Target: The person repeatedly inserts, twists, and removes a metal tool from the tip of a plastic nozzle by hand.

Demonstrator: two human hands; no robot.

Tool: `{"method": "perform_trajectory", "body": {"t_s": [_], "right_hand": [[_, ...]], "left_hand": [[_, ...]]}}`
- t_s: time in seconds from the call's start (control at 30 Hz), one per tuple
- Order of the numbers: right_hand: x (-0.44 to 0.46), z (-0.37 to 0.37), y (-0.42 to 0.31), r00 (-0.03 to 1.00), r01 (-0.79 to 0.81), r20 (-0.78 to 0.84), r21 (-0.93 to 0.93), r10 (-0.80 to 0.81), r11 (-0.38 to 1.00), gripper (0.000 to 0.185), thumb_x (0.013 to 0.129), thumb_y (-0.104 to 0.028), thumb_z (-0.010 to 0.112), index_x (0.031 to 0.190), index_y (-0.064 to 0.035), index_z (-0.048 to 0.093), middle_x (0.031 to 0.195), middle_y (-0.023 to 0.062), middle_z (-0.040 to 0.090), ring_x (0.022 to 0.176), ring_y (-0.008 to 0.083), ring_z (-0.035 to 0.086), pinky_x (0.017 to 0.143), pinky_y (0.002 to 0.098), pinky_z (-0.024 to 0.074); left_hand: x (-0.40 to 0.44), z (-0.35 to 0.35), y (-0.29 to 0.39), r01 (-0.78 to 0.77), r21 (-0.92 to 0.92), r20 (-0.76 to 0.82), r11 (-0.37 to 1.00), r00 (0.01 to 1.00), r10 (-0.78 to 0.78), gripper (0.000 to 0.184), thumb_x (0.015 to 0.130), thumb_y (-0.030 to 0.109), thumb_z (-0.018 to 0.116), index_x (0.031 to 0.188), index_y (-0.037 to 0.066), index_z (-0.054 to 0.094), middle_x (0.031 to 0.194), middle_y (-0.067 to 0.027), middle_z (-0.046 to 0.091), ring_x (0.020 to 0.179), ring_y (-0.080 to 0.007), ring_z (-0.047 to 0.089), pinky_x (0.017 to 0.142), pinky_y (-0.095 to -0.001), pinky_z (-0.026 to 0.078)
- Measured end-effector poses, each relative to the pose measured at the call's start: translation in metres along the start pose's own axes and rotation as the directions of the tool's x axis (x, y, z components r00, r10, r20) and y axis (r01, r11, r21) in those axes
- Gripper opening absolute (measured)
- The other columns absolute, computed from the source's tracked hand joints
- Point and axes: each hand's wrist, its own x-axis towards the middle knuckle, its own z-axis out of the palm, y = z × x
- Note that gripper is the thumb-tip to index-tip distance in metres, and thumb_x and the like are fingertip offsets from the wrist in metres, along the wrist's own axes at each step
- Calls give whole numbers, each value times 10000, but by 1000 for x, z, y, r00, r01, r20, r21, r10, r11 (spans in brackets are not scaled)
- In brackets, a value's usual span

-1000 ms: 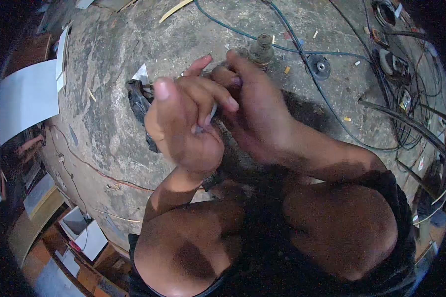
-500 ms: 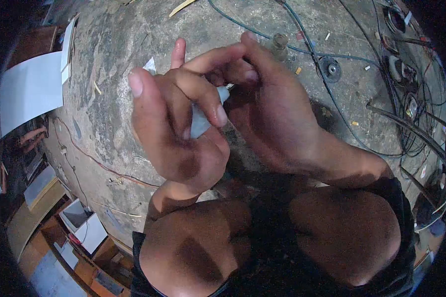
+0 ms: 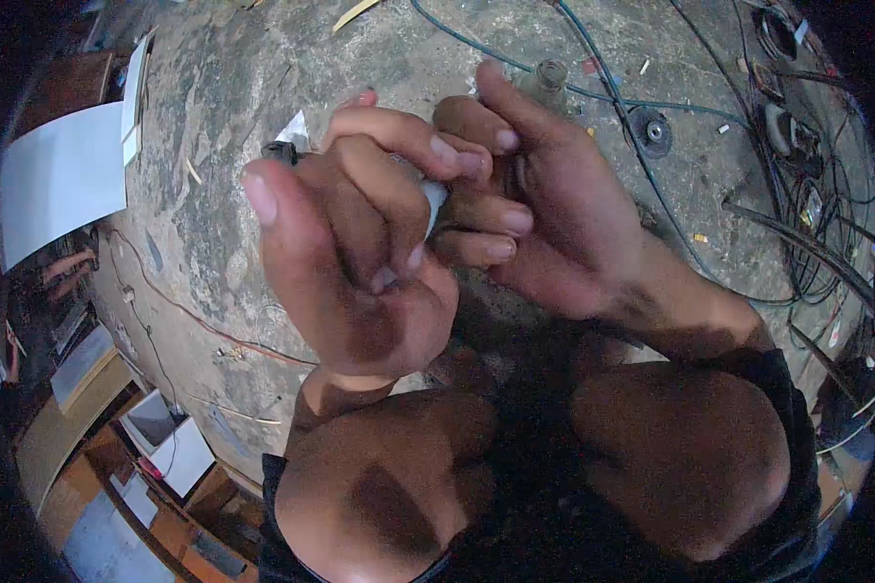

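Two hands [image 3: 360, 228], apparently one held object [image 3: 435, 201]

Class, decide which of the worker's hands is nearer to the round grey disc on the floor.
Right. In the picture, the right hand is to the left of the disc and slightly lower; the left hand is farther left, beyond the right hand.

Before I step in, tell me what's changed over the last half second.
The left hand has curled its fingers further over the pale object it holds, hiding the narrow tip that showed before. The right hand has changed shape too: its lower fingers now show, bent inward beside the object; whether it grips anything is unclear. The glass bottle and round disc stayed put on the floor.
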Motion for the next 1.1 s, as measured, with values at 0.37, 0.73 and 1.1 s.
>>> {"method": "perform_trajectory", "body": {"t_s": [0.37,0.73,1.1], "right_hand": [[0,1,-6,987,-132,92,-1,131,991,372,1026,-413,365,745,-174,415,678,-71,398,511,60,292,439,212,255],[-13,14,-46,961,179,-156,-280,-229,943,393,1035,-428,287,737,-189,381,670,-54,351,538,93,256,504,258,308],[-11,7,-27,993,121,36,-174,-117,977,456,1042,-451,227,710,-173,370,675,-27,369,560,103,282,513,277,332]], "left_hand": [[1,-6,20,131,-5,159,991,979,-129,568,1031,387,207,541,139,350,555,-73,406,728,-270,488,1027,-468,312],[3,5,40,-51,55,-109,997,992,57,515,1008,283,314,504,180,336,487,-13,368,654,-203,397,1055,-432,323],[7,14,27,-33,-118,-218,992,976,7,563,1021,261,276,470,167,350,452,-6,378,774,-262,574,1206,-473,109]]}}
